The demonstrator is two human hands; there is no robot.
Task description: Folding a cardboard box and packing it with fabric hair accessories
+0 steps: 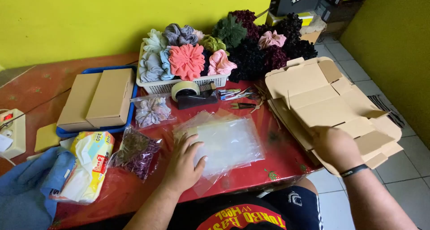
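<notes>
Picking one flat cardboard box blank [327,109] off the stack at the right edge of the red tabletop [277,160] goes best, I judge, if the right hand [336,147] peels just the top sheet by its near flap, so the ones beneath stay put. That hand reaches out, wrist banded, its grip curled over the near edge of the blanks; whether it pinches one, I cannot tell. Pressing flat, the left hand [184,160] lies palm-down, grip released, on the pile of clear plastic bags [228,142] mid-tabletop, holding them steady.
</notes>
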